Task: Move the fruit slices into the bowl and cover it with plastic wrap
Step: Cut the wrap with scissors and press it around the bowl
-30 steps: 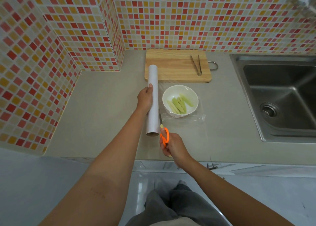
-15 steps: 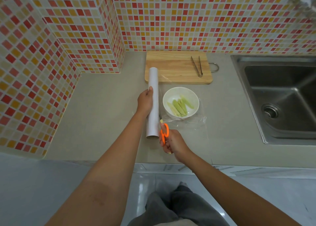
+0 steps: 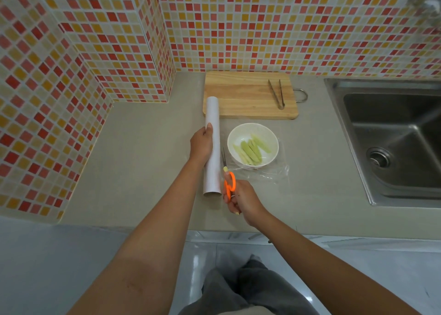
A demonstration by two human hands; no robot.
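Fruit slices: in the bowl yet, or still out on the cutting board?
In the bowl. The green fruit slices lie together inside the white bowl; the cutting board carries only the tongs.

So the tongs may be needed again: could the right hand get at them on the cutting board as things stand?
Probably not at once. The right hand grips the orange scissors, so it would have to put them down first. The tongs lie uncovered on the cutting board, beyond the bowl.
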